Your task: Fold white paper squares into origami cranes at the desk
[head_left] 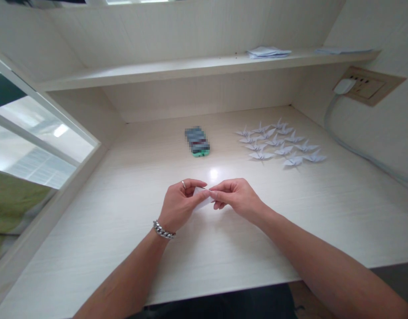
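A small folded piece of white paper [201, 203] is held just above the desk between my two hands. My left hand [184, 199], with a ring and a chain bracelet at the wrist, pinches it from the left, thumb on the near face. My right hand [236, 195] pinches the paper's right corner between thumb and fingers. Parts of the paper are hidden behind the fingers. Farther right on the desk stand several white paper cranes [275, 141] in loose rows.
A phone-like item [197, 141] with a green edge, blurred out, lies beyond my hands. White paper sheets [268, 52] lie on the shelf [157, 70]. On the right wall a plug [344, 86] sits in a socket, its cable [359, 153] trailing along the desk's right side.
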